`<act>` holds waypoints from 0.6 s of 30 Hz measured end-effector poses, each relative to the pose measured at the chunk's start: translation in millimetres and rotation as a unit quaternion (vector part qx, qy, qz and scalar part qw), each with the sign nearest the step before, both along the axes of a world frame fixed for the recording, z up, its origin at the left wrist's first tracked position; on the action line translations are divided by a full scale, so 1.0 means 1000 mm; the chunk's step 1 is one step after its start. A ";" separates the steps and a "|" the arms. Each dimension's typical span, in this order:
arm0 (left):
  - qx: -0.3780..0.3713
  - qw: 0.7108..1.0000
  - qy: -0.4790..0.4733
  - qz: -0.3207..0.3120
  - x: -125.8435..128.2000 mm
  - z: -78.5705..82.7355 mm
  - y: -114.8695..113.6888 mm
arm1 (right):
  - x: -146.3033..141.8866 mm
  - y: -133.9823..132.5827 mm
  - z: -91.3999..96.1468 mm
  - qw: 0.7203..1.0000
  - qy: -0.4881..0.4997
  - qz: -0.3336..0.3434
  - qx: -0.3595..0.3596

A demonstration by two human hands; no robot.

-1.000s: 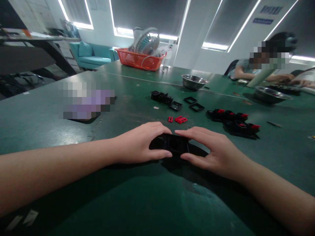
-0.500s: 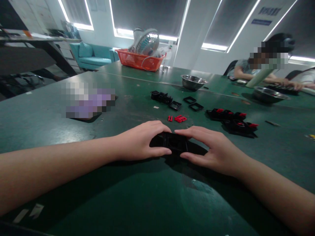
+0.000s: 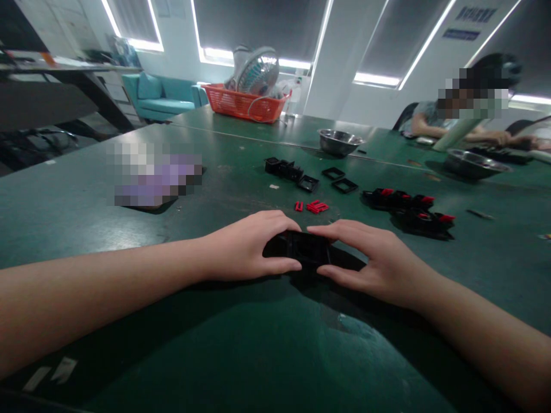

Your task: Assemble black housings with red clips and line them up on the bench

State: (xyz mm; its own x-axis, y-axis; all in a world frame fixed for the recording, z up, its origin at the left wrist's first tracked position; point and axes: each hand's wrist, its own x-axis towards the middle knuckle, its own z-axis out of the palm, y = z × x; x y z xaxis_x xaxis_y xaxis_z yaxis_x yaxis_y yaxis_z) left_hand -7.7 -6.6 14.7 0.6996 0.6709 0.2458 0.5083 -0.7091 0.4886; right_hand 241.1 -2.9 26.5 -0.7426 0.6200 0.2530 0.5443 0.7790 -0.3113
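A black plastic part (image 3: 309, 250) with a squarish recess in its middle lies low over the table, gripped from both ends. My left hand (image 3: 258, 245) is closed on its left end, thumb at the near side and fingers at the far side. On the right end, my right hand (image 3: 372, 258) pinches it the same way. The ends of the part are dark and partly hidden by the fingers. Just beyond it lie several small red plastic pieces (image 3: 317, 206). Farther off are two black square frames (image 3: 344, 185) and a cluster of black housings (image 3: 283, 168).
Black assemblies with red tabs (image 3: 422, 221) lie to the right. Steel bowls (image 3: 340, 142) stand farther back, near a red basket (image 3: 245, 106) holding a fan (image 3: 260, 71). A blurred purple object (image 3: 159, 180) lies at left. Another person (image 3: 465, 115) sits at the far right of the green table (image 3: 241, 355).
Both hands keep the same grip on the black part. The view shifts very slightly; nothing on the table has visibly been moved.
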 end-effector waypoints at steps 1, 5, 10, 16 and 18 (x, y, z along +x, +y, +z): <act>0.000 1.000 -0.001 -0.001 0.000 0.000 0.000 | 0.000 0.000 0.000 1.000 0.000 0.000 0.000; -0.001 1.000 0.000 -0.002 0.001 0.000 0.000 | -0.001 0.000 0.000 1.000 -0.004 -0.002 0.000; 0.001 1.000 0.004 -0.003 0.001 0.001 -0.001 | 0.000 -0.001 0.001 1.000 -0.003 -0.004 -0.003; -0.003 1.000 0.008 -0.004 0.001 0.001 -0.001 | 0.000 -0.001 0.000 1.000 -0.002 -0.004 -0.006; -0.001 1.000 0.009 -0.006 0.001 0.000 0.000 | 0.000 0.000 0.000 1.000 -0.003 -0.003 -0.005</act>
State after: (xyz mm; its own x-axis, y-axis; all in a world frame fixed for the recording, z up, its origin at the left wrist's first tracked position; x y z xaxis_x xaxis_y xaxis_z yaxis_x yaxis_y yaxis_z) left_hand -6.7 -6.6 14.9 0.7122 0.6627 0.2317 0.5079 -0.7143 0.4815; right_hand 241.0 -3.2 26.5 -0.7400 0.6272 0.2428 0.5511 0.7725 -0.3155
